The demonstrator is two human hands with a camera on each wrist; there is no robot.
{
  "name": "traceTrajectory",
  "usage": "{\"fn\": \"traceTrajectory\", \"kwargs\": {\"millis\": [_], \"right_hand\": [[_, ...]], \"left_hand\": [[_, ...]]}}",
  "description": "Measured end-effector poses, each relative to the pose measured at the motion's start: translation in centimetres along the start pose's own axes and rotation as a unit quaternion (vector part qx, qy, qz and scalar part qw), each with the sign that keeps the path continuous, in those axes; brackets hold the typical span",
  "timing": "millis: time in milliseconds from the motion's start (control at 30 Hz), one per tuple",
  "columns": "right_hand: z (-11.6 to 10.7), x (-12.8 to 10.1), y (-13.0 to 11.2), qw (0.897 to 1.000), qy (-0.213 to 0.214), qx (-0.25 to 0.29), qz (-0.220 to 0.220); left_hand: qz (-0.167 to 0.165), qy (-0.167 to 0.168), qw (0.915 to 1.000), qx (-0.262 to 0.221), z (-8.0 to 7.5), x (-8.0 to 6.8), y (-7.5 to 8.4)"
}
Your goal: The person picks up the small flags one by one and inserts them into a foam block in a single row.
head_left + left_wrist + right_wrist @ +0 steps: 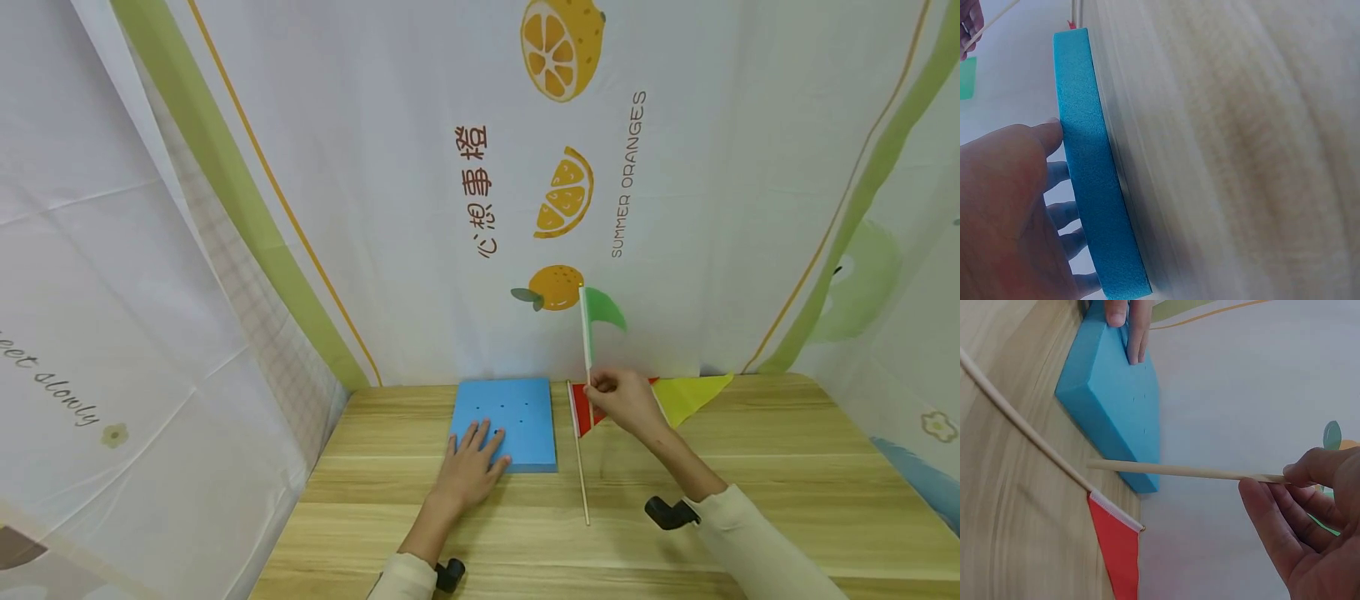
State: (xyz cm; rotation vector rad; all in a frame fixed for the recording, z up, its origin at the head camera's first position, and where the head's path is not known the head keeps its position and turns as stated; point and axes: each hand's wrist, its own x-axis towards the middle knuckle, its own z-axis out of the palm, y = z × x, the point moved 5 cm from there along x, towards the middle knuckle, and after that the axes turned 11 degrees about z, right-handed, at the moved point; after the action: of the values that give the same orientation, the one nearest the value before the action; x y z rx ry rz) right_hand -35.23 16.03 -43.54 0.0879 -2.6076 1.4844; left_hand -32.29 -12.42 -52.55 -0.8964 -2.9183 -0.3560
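My left hand (468, 469) rests with spread fingers on the near left part of a blue foam block (532, 446). Small holes dot the block's top face. In the left wrist view, its thick side (1088, 137) faces me and the fingertips lie over the top. My right hand (626, 406) pinches the wooden stick of a small green flag (604, 309) between thumb and fingers. That flag is upright, its cloth above the hand. In the right wrist view, the bare lower end of the stick (1172, 470) points down toward the table, right of the block.
A red triangular flag (582, 410) on a wooden stick lies on the table beside the block. Behind the right wrist lies a yellow flag (693, 397). A white curtain (420, 250) with printed oranges hangs along the wooden table's (787, 475) back edge.
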Motion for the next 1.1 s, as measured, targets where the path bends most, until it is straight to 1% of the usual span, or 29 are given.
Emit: {"fn": "traceTrajectory", "kwargs": {"millis": [200,300,400,500,800,1100], "right_hand": [[0.5,0.4,-0.9,1.0,-0.009,-0.018,0.002],[0.7,0.7,-1.4,1.0,-0.006,-0.023,-0.009],[0.9,0.9,-2.0,1.0,-0.001,-0.018,-0.022],[1.1,1.1,-2.4,1.0,0.001,-0.016,-0.025],[1.8,1.4,-3.2,0.999,-0.019,0.014,-0.021],[2.4,1.6,-4.1,0.998,-0.032,0.024,-0.04]], "left_hand": [[-0.002,-0.003,1.0,0.002,0.1,0.0,0.0],[-0.001,-0.003,1.0,0.001,0.1,0.0,-0.1],[-0.001,-0.002,1.0,0.001,0.0,0.1,-0.1],[-0.001,-0.003,1.0,0.002,0.0,0.1,-0.1],[-0.005,-0.01,0.9999,0.004,0.1,0.0,-0.1],[0.0,-0.007,1.0,0.005,0.0,-0.1,0.1]]}}
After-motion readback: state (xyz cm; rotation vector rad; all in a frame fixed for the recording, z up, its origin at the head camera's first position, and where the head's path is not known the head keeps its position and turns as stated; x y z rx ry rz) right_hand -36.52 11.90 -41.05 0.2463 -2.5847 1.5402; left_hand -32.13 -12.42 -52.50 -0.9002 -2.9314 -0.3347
